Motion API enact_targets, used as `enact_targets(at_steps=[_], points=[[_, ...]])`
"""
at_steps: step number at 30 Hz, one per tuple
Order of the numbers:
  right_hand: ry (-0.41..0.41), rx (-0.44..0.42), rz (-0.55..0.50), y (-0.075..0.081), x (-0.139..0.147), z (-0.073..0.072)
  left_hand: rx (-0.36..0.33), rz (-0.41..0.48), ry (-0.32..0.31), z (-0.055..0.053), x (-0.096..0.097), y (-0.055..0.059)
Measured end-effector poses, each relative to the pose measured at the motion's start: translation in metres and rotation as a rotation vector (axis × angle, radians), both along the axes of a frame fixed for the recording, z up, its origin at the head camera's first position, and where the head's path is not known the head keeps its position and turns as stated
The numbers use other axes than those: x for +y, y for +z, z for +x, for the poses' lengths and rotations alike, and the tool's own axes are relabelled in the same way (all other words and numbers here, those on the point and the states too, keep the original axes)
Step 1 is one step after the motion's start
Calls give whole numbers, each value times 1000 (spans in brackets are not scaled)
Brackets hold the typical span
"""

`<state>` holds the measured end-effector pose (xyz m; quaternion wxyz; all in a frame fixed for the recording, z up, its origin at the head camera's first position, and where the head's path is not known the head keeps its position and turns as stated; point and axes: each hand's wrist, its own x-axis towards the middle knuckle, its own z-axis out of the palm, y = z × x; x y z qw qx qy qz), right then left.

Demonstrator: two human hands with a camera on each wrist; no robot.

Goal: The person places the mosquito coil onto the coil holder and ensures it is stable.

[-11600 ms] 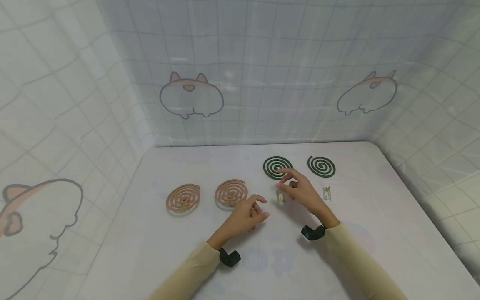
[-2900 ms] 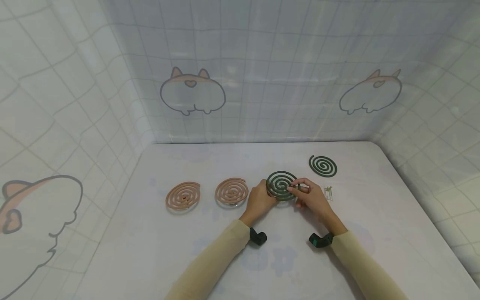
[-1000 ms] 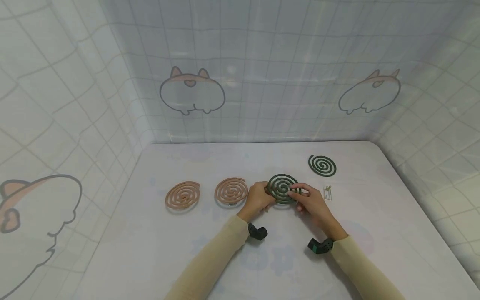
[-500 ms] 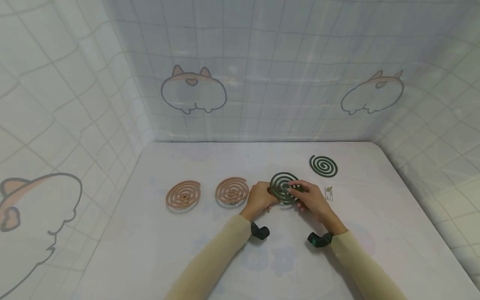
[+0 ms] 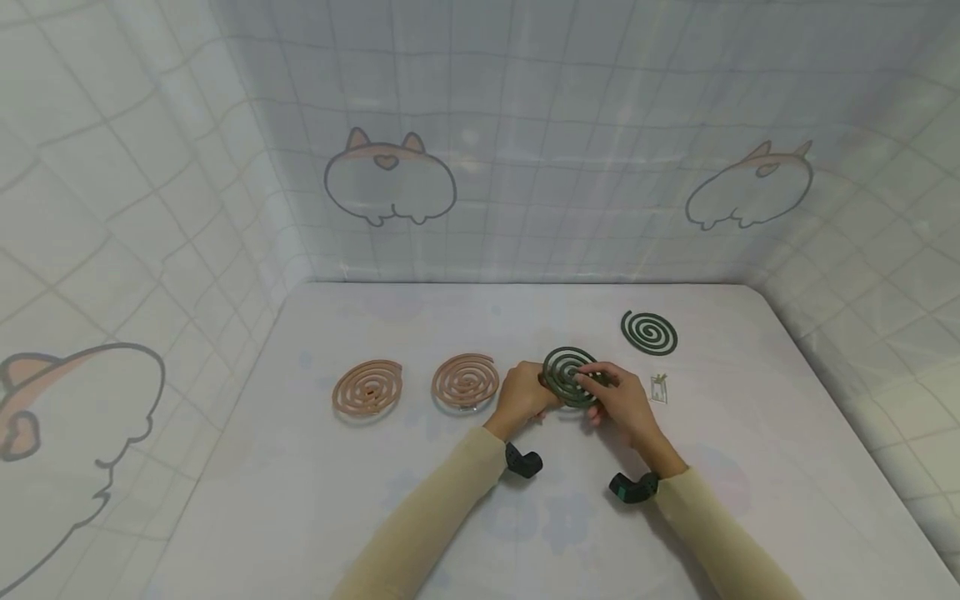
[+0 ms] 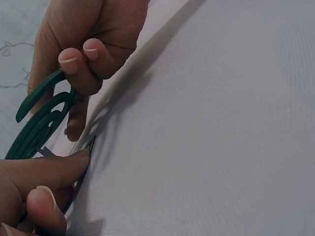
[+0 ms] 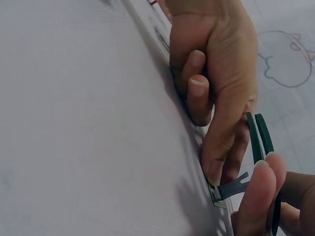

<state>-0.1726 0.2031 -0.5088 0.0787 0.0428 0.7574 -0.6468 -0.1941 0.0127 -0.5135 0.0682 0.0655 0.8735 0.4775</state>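
Observation:
A green mosquito coil (image 5: 559, 380) is held tilted low over the table, in front of me. My right hand (image 5: 624, 402) pinches it with thumb and forefinger near its middle and right side. My left hand (image 5: 519, 397) is at the coil's left edge, partly under it. In the right wrist view, the left thumb and fingers pinch a small metal coil stand (image 7: 233, 189) by its base, its upright tab pointing toward the coil. Whether the tab touches the coil's centre is hard to tell. From above, the coil hides most of this stand.
A second green coil (image 5: 649, 333) lies flat at the back right, with another metal stand (image 5: 659, 388) in front of it. Two brown coils (image 5: 367, 389) (image 5: 465, 382) sit raised on stands to the left. Patterned curtain walls enclose the white table (image 5: 480, 533).
Earlier the green coil lay flat behind its stand, with both hands apart. It has since been lifted over that stand. During the last second the hands and coil shift only slightly.

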Motion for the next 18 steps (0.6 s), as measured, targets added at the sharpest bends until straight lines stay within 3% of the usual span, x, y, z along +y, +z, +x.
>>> enact_targets(at_steps=[8,18], points=[[-2,5,19,1,-2,-1,20,-6,-2,-1,0,-3],[49,30,8,0,4,-14,-11,34,-12,-1,0,-1]])
